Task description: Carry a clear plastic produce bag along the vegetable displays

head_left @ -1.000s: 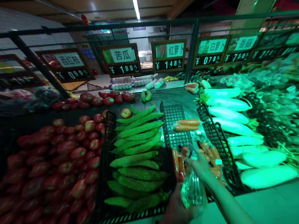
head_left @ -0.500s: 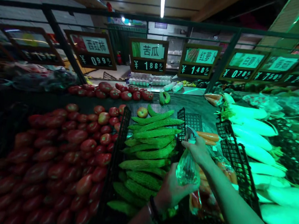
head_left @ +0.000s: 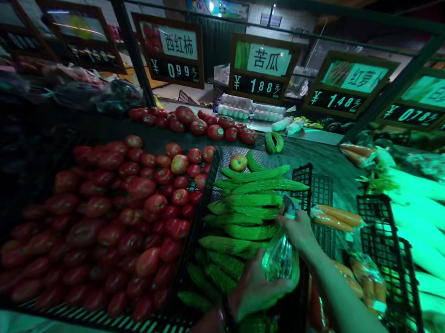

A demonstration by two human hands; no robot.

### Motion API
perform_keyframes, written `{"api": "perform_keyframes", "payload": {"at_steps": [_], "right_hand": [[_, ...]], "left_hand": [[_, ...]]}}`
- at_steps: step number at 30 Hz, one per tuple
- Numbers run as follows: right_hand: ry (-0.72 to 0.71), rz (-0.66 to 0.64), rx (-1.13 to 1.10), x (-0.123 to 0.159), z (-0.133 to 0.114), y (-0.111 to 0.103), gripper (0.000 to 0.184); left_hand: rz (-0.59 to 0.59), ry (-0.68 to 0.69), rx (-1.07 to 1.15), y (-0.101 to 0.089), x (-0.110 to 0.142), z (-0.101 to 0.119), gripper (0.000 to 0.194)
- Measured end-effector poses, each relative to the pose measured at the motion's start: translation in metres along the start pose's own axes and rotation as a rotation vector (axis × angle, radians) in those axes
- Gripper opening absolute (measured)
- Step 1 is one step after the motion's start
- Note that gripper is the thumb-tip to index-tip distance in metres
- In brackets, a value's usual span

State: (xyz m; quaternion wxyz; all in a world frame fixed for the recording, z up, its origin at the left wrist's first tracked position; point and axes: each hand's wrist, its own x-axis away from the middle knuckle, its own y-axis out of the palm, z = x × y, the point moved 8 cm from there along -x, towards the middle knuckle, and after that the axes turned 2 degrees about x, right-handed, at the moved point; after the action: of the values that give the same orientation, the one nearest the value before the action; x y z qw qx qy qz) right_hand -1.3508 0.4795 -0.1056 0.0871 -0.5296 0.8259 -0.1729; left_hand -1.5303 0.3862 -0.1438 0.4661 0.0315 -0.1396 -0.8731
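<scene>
A clear spray bottle (head_left: 281, 256) with a dark spray head stands tilted in both my hands, above the bitter melons (head_left: 236, 245). Around the lower part of its body my left hand (head_left: 253, 288) is closed, with a dark band on the wrist. My right hand (head_left: 298, 232) grips it at the neck, just under the head; some of its fingers are hidden. The bitter melons lie stacked in a black crate, and bagged carrots (head_left: 336, 217) lie to the right of my right hand.
Many red tomatoes (head_left: 128, 226) fill the left side. White radishes (head_left: 423, 214) lie at the right, beyond a black crate wall (head_left: 382, 231). Price signs (head_left: 264, 68) hang from a rail at the back, with egg trays (head_left: 233, 107) behind them. One tomato (head_left: 239, 162) sits beside the bitter melons.
The view has turned left and downward, so the shelf shifts right in the picture. Relative to the produce, the spray bottle has moved left, from beside the carrots to over the bitter melons. Both hands keep their hold.
</scene>
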Motion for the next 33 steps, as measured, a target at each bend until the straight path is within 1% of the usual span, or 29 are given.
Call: {"api": "perform_keyframes", "payload": {"at_steps": [3,5,7,10,13,17,20,22,25,27,30,33], "right_hand": [[-0.05,0.022,0.0,-0.026,-0.03,0.009,0.036],[-0.062,-0.002,0.001,-0.041,-0.05,0.022,0.038],[-0.078,-0.028,0.02,-0.052,-0.068,0.036,0.036],[-0.109,-0.055,0.078,-0.054,-0.087,0.059,0.024],[-0.133,-0.093,0.133,-0.043,-0.093,0.082,0.016],[-0.154,-0.191,0.174,-0.013,-0.088,0.111,0.016],[-0.184,-0.265,0.233,0.019,-0.078,0.123,0.012],[-0.202,-0.283,0.272,0.043,-0.07,0.125,0.009],[-0.258,-0.311,0.324,0.082,-0.058,0.127,0.011],[-0.275,-0.377,0.344,0.108,-0.046,0.134,0.013],[-0.251,-0.486,0.303,0.146,-0.026,0.145,0.015],[-0.267,-0.519,0.305,0.181,-0.01,0.149,0.011]], "left_hand": [[0.093,0.005,-0.091,-0.023,-0.018,0.011,0.077],[0.122,0.03,-0.101,-0.035,-0.027,0.023,0.075],[0.141,0.054,-0.08,-0.045,-0.03,0.036,0.07],[0.177,0.067,-0.091,-0.061,-0.024,0.05,0.066],[0.191,0.064,-0.083,-0.073,-0.008,0.052,0.067],[0.209,-0.019,-0.102,-0.079,0.022,0.035,0.072],[0.236,-0.031,-0.173,-0.076,0.047,0.019,0.071],[0.244,-0.023,-0.179,-0.07,0.066,0.006,0.072],[0.23,0.007,-0.119,-0.058,0.097,-0.017,0.077],[0.227,0.004,-0.046,-0.05,0.118,-0.034,0.078],[0.235,-0.017,0.074,-0.038,0.15,-0.06,0.077],[0.262,-0.057,0.099,-0.027,0.182,-0.083,0.079]]}}
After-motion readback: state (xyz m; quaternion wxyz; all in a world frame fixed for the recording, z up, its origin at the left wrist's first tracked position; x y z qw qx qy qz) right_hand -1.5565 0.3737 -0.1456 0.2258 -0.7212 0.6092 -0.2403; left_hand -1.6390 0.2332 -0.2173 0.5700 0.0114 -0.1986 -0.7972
